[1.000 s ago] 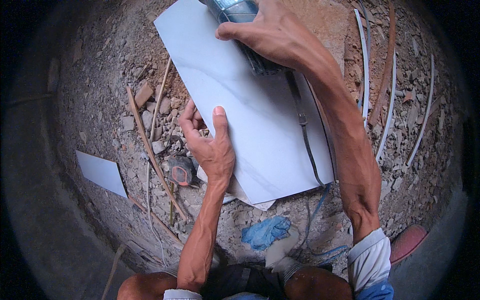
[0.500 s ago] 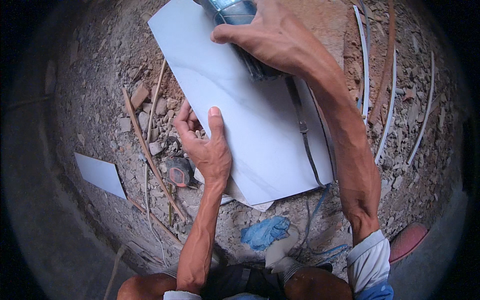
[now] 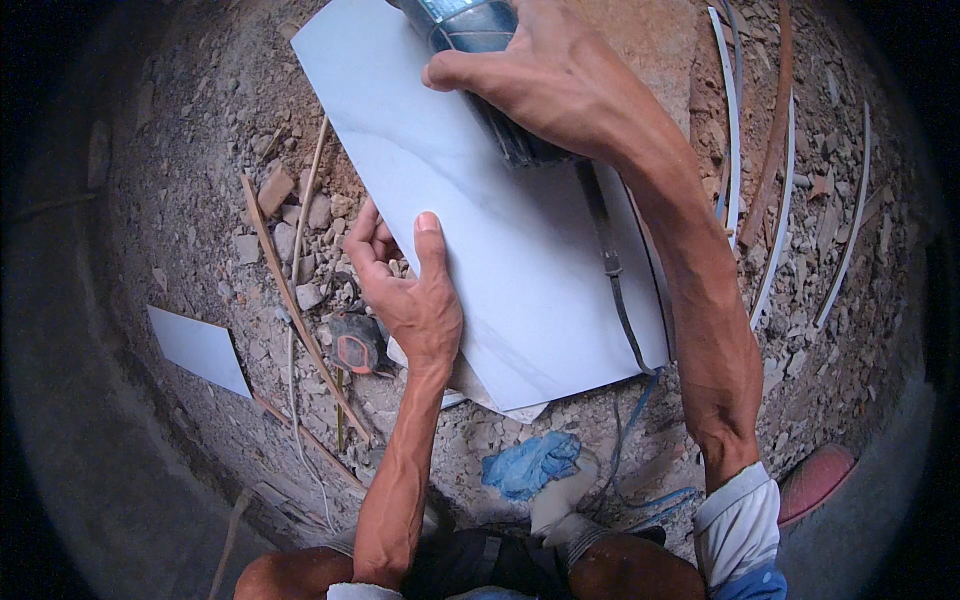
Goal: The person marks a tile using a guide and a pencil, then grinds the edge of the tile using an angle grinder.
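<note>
A large white, faintly veined tile [image 3: 510, 330] lies aslant over the rubble. My left hand [image 3: 410, 300] holds its left edge, thumb flat on top and the other fingers curled at the edge, partly hidden. Over the tile's upper part, my right hand [image 3: 540, 80] is wrapped round a blue-and-black corded power tool [image 3: 470, 28]. The tool's front end is cut off by the picture's top edge, so its working part cannot be seen. From its back a black cord [image 3: 600, 215] runs down across the tile to a blue cable [image 3: 640, 400].
Left of the tile are a tape measure [image 3: 357, 343], wooden sticks [image 3: 290, 290] and a small tile piece [image 3: 200, 350]. A crumpled blue cloth [image 3: 530, 466] lies near my feet. Thin white strips [image 3: 780, 215] lie on the rubble at right, above a red shoe [image 3: 815, 483].
The power tool and its cord have shifted very slightly toward me and to the right, with my right hand still round it. My left hand stays at the tile's edge.
</note>
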Demonstrator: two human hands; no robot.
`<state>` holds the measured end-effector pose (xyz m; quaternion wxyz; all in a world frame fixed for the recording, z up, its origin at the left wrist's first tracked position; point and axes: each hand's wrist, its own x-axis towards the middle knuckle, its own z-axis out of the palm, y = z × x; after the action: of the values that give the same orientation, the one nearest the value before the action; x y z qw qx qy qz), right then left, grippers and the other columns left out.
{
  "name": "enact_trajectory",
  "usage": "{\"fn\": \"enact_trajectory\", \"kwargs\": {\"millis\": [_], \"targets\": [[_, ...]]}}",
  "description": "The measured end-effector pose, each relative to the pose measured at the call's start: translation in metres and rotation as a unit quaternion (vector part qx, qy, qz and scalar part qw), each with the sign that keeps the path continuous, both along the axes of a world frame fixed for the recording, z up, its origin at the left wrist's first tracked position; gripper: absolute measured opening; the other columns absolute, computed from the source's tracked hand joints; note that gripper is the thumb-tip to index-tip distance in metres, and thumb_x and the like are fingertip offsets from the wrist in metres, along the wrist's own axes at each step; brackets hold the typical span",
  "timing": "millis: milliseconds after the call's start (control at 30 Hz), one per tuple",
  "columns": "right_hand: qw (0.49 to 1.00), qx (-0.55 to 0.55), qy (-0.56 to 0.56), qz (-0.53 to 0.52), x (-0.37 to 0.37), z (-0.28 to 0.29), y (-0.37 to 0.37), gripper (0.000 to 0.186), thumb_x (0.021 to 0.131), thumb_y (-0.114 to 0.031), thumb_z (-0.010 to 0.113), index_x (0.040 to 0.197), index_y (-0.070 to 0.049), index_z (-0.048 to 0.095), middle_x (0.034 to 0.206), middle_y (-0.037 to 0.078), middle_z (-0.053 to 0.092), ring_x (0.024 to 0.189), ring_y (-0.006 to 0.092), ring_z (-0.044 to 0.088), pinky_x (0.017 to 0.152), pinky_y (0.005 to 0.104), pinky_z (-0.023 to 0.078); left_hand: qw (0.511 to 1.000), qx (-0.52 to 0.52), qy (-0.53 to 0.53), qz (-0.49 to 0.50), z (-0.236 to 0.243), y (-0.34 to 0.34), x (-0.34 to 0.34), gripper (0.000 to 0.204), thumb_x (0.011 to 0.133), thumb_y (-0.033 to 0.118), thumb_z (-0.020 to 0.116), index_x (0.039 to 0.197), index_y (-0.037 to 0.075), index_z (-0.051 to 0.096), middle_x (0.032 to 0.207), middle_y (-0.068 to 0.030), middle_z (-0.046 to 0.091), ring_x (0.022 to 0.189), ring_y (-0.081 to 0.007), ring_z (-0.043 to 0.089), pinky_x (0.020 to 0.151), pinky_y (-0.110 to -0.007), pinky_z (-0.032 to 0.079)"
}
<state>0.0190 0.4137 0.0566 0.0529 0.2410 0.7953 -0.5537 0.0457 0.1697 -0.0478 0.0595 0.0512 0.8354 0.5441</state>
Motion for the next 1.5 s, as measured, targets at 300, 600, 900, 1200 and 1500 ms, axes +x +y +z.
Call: {"fn": "enact_trajectory", "kwargs": {"millis": [300, 600, 900, 1200, 1500], "targets": [[1.0, -0.005, 0.001, 0.003, 0.003, -0.001, -0.004, 0.05, 0.086, -0.036, 0.072, 0.102, 0.011, 0.07, 0.088, 0.023, 0.073, 0.078, 0.0317, 0.071, 0.071, 0.0443, 0.057, 1.0, -0.011, -0.003, -0.002, 0.0, -0.002, 0.0, 0.066, 0.104, 0.034, 0.073, 0.15, -0.006, 0.047, 0.126, -0.0171, 0.065, 0.115, -0.0207, 0.063, 0.105, -0.04, 0.048], [1.0, -0.01, -0.002, 0.0, 0.008, -0.001, -0.006, 0.049, 0.086, -0.036, 0.072, 0.102, 0.011, 0.07, 0.087, 0.023, 0.072, 0.077, 0.0318, 0.071, 0.071, 0.0444, 0.057, 1.0, -0.007, -0.009, -0.001, 0.001, -0.001, 0.0, 0.066, 0.105, 0.034, 0.072, 0.15, -0.006, 0.046, 0.127, -0.0187, 0.064, 0.116, -0.0218, 0.063, 0.106, -0.041, 0.049], [1.0, -0.01, -0.005, -0.002, 0.014, 0.001, -0.004, 0.049, 0.086, -0.036, 0.071, 0.101, 0.011, 0.07, 0.086, 0.023, 0.072, 0.076, 0.0319, 0.071, 0.07, 0.0445, 0.057, 1.0, 0.002, -0.004, -0.004, -0.001, 0.0, 0.001, 0.064, 0.105, 0.032, 0.073, 0.149, -0.007, 0.046, 0.126, -0.0182, 0.064, 0.116, -0.0213, 0.063, 0.104, -0.039, 0.049], [1.0, -0.017, -0.009, -0.003, 0.02, -0.001, -0.006, 0.048, 0.086, -0.035, 0.071, 0.101, 0.011, 0.07, 0.085, 0.023, 0.072, 0.075, 0.032, 0.071, 0.07, 0.0446, 0.057, 1.0, -0.015, -0.004, -0.009, 0.001, 0.001, 0.002, 0.056, 0.107, 0.024, 0.071, 0.148, -0.006, 0.048, 0.133, -0.0195, 0.066, 0.122, -0.022, 0.064, 0.109, -0.038, 0.05], [0.999, -0.029, -0.014, -0.004, 0.029, 0.004, -0.008, 0.048, 0.087, -0.035, 0.071, 0.1, 0.011, 0.07, 0.085, 0.023, 0.072, 0.074, 0.032, 0.071, 0.069, 0.0447, 0.057, 1.0, -0.007, -0.002, -0.005, 0.001, 0.001, 0.001, 0.053, 0.108, 0.022, 0.07, 0.147, -0.007, 0.049, 0.133, -0.02, 0.066, 0.122, -0.0217, 0.064, 0.107, -0.036, 0.052]]}}
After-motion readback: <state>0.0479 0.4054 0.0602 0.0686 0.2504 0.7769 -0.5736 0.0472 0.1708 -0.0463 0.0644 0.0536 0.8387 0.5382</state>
